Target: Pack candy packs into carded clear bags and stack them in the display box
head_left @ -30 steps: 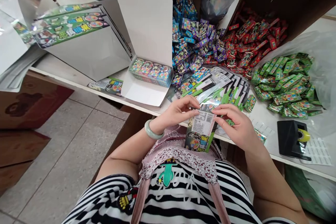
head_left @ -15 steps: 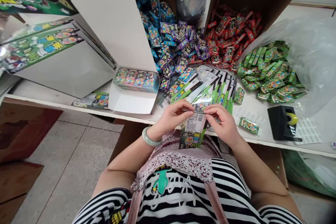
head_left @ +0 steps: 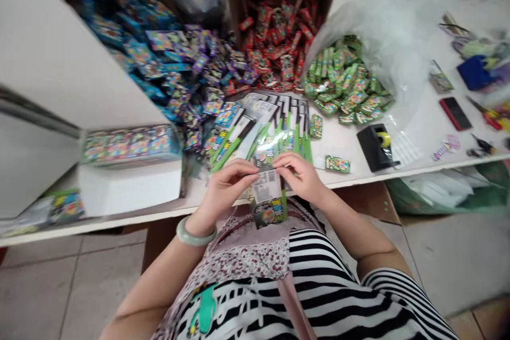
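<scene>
Between thumb and fingers, my left hand (head_left: 229, 186) pinches the upper left of a printed plastic pouch (head_left: 268, 211). At the pouch's upper right, my right hand (head_left: 300, 178) has a matching pinch. The pouch is dark and green with a pale label panel, and its lower part hangs over the table edge by my apron. Just beyond my fingers lies a fanned stack of similar pouches (head_left: 297, 133). A small green candy packet (head_left: 337, 164) rests to the right of my right hand.
Blue packets (head_left: 139, 53), purple packets (head_left: 203, 64) and red packets (head_left: 287, 64) are heaped at the back. Green packets (head_left: 350, 90) spill from a clear bag. A tape dispenser (head_left: 376, 149) stands right. At left is an open display box (head_left: 131, 186) holding packets. A phone-like object (head_left: 455, 113) lies far right.
The camera view has swung to the right, bringing the table's right end into sight. Both hands keep their pinch at the pouch's top, with little change in their grip.
</scene>
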A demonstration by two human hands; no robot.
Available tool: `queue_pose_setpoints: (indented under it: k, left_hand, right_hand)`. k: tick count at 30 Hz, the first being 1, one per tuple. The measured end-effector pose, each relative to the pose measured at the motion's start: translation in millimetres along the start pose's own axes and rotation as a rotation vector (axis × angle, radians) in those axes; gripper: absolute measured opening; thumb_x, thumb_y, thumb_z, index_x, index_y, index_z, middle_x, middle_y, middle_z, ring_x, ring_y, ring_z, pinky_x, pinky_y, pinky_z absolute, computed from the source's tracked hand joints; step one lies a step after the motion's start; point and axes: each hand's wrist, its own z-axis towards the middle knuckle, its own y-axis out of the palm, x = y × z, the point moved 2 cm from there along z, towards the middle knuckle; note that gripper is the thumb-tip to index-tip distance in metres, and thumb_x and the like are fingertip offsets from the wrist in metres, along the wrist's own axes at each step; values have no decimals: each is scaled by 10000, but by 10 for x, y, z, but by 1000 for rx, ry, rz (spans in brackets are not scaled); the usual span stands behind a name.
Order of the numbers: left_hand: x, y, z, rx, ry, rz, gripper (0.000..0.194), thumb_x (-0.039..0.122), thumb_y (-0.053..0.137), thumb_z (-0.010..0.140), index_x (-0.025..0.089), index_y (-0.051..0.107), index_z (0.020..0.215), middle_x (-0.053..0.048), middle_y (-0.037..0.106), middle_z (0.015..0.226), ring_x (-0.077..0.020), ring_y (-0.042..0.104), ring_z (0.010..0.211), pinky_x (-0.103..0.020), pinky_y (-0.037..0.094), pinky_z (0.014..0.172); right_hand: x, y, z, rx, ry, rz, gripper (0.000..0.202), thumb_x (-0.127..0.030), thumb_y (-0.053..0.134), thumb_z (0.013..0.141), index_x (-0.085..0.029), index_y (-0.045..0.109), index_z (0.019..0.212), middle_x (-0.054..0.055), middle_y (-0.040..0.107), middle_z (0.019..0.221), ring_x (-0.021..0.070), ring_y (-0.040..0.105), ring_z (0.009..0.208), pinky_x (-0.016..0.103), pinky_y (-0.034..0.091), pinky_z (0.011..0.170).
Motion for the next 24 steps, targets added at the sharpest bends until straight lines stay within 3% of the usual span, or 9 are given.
queue_pose_setpoints:
  k: [3, 6, 8, 9, 11, 13, 16, 20, 24]
  left_hand:
    - [-126, -22, 2, 49, -10, 40, 60, 282, 754, 819, 230, 749, 849, -30, 731, 869, -162, 679, 868, -309, 562, 790]
    - [-234, -78, 28, 64, 44, 38, 77, 214, 758, 814, 268, 743, 867, 4, 731, 864, -149, 675, 860, -289, 554, 763]
    - [-285, -107, 47, 62, 73, 36, 125, 187, 762, 808, 293, 742, 872, 20, 734, 858, -150, 676, 851, -292, 555, 736]
    - [-301, -111, 55, 64, 78, 36, 140, 182, 764, 806, 303, 742, 872, 25, 735, 857, -153, 677, 850, -298, 557, 727]
    - [-306, -91, 71, 73, 72, 38, 139, 188, 766, 805, 311, 738, 863, 26, 736, 864, -162, 678, 854, -314, 563, 719]
    - [-277, -47, 83, 67, 62, 35, 114, 209, 770, 803, 305, 734, 854, 18, 733, 864, -170, 678, 855, -329, 570, 717]
    - [-221, -1, 97, 65, 56, 33, 84, 234, 770, 803, 295, 728, 843, 10, 730, 851, -176, 676, 853, -338, 576, 713]
    - [-216, -31, 100, 72, 74, 49, 111, 222, 776, 797, 308, 733, 852, 22, 734, 837, -169, 671, 827, -331, 568, 690]
    - [-246, -63, 91, 90, 80, 39, 120, 210, 775, 793, 306, 733, 852, 17, 730, 844, -169, 666, 838, -332, 556, 701]
  right_hand:
    - [138, -192, -92, -41, 48, 24, 196, -272, 564, 966, -264, 658, 1137, 75, 668, 1221, 213, 623, 1152, 387, 566, 911]
    - [426, -798, -238, 137, 197, -65, 277, -295, 579, 933, -237, 651, 1193, 82, 680, 1199, 217, 660, 1051, 385, 566, 887]
    - [665, -1305, -380, 363, 376, -318, 217, -271, 546, 927, -190, 685, 1073, 91, 702, 1051, 231, 672, 935, 402, 557, 863]
    - [778, -1520, -447, 399, 472, -503, 207, -236, 548, 911, -169, 698, 1037, 105, 694, 1036, 242, 665, 918, 412, 545, 875]
    - [974, -1811, -545, 356, 615, -771, 225, -182, 544, 894, -135, 711, 1037, 140, 675, 1066, 260, 655, 916, 422, 519, 912]
    - [1109, -1914, -590, 294, 680, -879, 241, -159, 557, 881, -114, 715, 1057, 167, 654, 1113, 271, 649, 906, 420, 507, 917]
    - [1204, -1851, -585, 253, 704, -899, 197, -155, 578, 869, -123, 719, 1003, 172, 641, 1113, 274, 638, 873, 409, 500, 879]
    - [1214, -1726, -570, 215, 720, -922, 151, -139, 559, 877, -145, 704, 918, 163, 644, 1068, 276, 625, 882, 394, 475, 857]
    - [1132, -1777, -678, 167, 735, -902, 91, -135, 599, 839, -172, 681, 833, 121, 671, 934, 272, 628, 853, 382, 477, 813]
